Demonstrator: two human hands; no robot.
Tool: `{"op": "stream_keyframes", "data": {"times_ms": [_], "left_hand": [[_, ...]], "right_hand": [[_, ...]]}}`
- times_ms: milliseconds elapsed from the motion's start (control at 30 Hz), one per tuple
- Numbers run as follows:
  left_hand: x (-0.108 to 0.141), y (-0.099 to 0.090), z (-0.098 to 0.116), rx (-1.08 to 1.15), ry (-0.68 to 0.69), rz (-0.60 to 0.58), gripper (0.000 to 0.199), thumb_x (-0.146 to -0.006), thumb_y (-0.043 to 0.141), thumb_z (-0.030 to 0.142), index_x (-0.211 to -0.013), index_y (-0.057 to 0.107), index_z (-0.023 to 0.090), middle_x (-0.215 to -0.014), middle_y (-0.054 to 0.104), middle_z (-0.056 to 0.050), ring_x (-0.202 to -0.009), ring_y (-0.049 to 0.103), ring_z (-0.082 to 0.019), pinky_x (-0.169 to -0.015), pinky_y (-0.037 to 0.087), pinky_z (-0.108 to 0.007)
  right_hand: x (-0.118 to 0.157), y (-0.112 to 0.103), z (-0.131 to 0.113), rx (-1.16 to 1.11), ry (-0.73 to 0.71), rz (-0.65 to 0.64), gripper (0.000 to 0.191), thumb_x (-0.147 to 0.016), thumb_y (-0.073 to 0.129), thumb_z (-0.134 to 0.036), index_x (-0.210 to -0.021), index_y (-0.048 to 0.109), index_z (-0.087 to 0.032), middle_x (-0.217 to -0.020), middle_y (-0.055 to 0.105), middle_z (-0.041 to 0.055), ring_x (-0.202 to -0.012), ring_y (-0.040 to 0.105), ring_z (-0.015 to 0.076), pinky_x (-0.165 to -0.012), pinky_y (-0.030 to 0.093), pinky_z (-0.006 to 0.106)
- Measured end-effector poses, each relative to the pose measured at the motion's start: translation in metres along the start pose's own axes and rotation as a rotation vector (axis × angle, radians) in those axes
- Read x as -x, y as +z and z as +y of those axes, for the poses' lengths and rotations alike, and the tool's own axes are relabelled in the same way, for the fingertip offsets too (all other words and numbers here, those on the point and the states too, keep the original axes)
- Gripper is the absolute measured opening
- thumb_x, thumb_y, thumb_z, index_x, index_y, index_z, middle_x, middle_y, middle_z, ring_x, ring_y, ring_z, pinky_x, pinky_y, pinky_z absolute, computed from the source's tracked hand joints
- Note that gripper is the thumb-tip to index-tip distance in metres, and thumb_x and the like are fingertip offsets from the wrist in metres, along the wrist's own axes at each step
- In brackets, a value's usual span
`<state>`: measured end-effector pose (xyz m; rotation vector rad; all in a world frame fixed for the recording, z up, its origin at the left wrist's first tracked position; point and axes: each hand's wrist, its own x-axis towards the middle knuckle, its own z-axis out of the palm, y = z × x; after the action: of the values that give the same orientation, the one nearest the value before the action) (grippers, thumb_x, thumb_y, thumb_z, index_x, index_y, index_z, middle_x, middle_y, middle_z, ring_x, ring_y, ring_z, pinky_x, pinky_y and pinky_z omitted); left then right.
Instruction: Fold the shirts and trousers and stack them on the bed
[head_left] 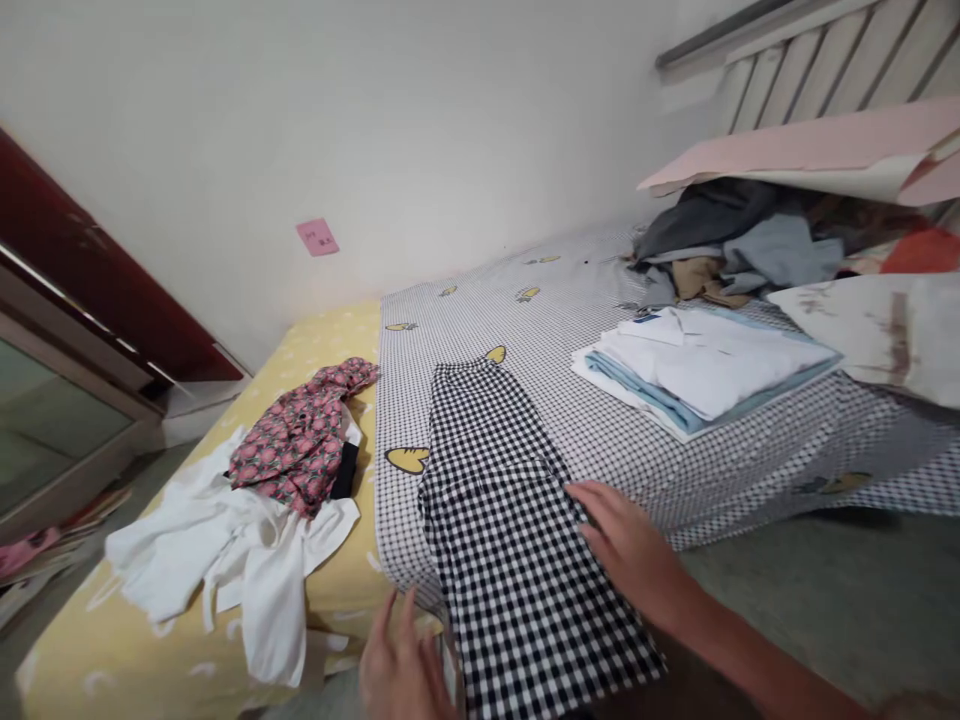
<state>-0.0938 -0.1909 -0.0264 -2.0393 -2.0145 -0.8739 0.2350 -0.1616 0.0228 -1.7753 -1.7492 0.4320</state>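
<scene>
A long garment of black-and-white checked cloth (502, 510) lies flat, lengthwise, on a grey-and-white checked bedsheet (585, 340), its near end reaching past the bedsheet's near edge. The right hand (626, 550), fingers partly extended, meets the garment's right edge; whether it pinches the cloth cannot be told. The left hand (405, 665), loosely open and apparently holding nothing, is just beside the left edge. The woven cloth looks light, soft and limp, unlikely to slip or break but prone to creasing; opposite edges at matching heights seem the best hold. A neat stack of folded white and blue clothes (720, 370) sits at right; a rumpled pink floral garment (292, 440), left.
</scene>
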Motion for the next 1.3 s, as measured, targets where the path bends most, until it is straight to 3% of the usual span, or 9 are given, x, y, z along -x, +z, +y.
{"op": "stream_keyframes", "data": {"times_ms": [100, 167, 200, 333, 500, 800, 967, 1300], "left_hand": [[-0.047, 0.019, 0.051, -0.111, 0.383, -0.031, 0.059, -0.097, 0.036, 0.016, -0.155, 0.04, 0.022, -0.163, 0.041, -0.012, -0.152, 0.035, -0.026, -0.124, 0.032, -0.055], [-0.072, 0.043, 0.072, -0.139, 0.551, -0.031, 0.061, -0.098, 0.034, 0.015, -0.159, 0.031, 0.021, -0.164, 0.04, -0.008, -0.153, 0.033, -0.022, -0.125, 0.031, -0.052], [-0.082, 0.054, 0.075, -0.153, 0.572, -0.039, 0.059, -0.1, 0.035, 0.019, -0.159, 0.03, 0.022, -0.163, 0.042, -0.007, -0.152, 0.036, -0.021, -0.125, 0.032, -0.051], [-0.097, 0.085, 0.063, -0.196, 0.495, -0.088, 0.058, -0.103, 0.039, 0.038, -0.159, 0.03, 0.024, -0.163, 0.04, -0.006, -0.151, 0.037, -0.023, -0.123, 0.033, -0.055], [-0.091, 0.085, 0.06, -0.189, 0.436, -0.14, 0.06, -0.104, 0.037, 0.041, -0.16, 0.023, 0.028, -0.166, 0.033, -0.003, -0.154, 0.031, -0.023, -0.125, 0.03, -0.055], [-0.084, 0.087, 0.069, -0.198, 0.327, -0.14, 0.07, -0.104, 0.036, 0.046, -0.162, 0.004, 0.024, -0.166, 0.034, -0.008, -0.154, 0.03, -0.025, -0.125, 0.027, -0.059], [-0.083, 0.088, 0.07, -0.199, 0.3, -0.155, 0.065, -0.104, 0.034, 0.044, -0.162, 0.011, 0.025, -0.166, 0.033, -0.008, -0.154, 0.029, -0.026, -0.126, 0.023, -0.059], [-0.076, 0.089, 0.071, -0.172, 0.238, -0.151, 0.063, -0.103, 0.035, 0.049, -0.161, 0.023, 0.028, -0.169, 0.029, -0.002, -0.155, 0.025, -0.031, -0.124, 0.031, -0.059]], "right_hand": [[-0.031, 0.035, -0.05, 0.026, -0.254, 0.022, 0.053, -0.102, 0.034, -0.034, -0.152, 0.048, -0.031, -0.159, 0.047, 0.0036, -0.15, 0.037, 0.0297, -0.124, 0.028, 0.057], [-0.052, 0.053, -0.066, 0.052, -0.343, -0.037, 0.053, -0.103, 0.037, -0.034, -0.155, 0.045, -0.031, -0.162, 0.043, 0.0024, -0.153, 0.031, 0.029, -0.126, 0.02, 0.058], [-0.063, 0.059, -0.066, 0.076, -0.351, -0.075, 0.052, -0.103, 0.038, -0.035, -0.155, 0.045, -0.031, -0.162, 0.043, 0.003, -0.153, 0.03, 0.0297, -0.126, 0.018, 0.06], [-0.095, 0.069, -0.034, 0.189, -0.264, -0.115, 0.053, -0.103, 0.042, -0.049, -0.153, 0.047, -0.034, -0.162, 0.04, 0.0034, -0.154, 0.026, 0.0334, -0.125, 0.011, 0.067], [-0.103, 0.068, 0.0, 0.203, -0.215, -0.05, 0.055, -0.102, 0.036, -0.058, -0.153, 0.045, -0.04, -0.163, 0.039, -0.0004, -0.155, 0.025, 0.0323, -0.125, 0.006, 0.066], [-0.102, 0.066, -0.002, 0.192, -0.205, -0.053, 0.056, -0.102, 0.034, -0.059, -0.154, 0.045, -0.04, -0.163, 0.039, -0.0007, -0.155, 0.025, 0.0328, -0.125, 0.006, 0.065], [-0.101, 0.068, 0.0, 0.223, -0.204, -0.044, 0.057, -0.103, 0.031, -0.059, -0.154, 0.044, -0.039, -0.164, 0.038, -0.0005, -0.155, 0.024, 0.0316, -0.125, 0.007, 0.064], [-0.099, 0.075, 0.004, 0.292, -0.242, 0.026, 0.059, -0.102, 0.026, -0.055, -0.153, 0.049, -0.034, -0.161, 0.043, 0.0029, -0.153, 0.03, 0.0327, -0.124, 0.009, 0.064]]}}
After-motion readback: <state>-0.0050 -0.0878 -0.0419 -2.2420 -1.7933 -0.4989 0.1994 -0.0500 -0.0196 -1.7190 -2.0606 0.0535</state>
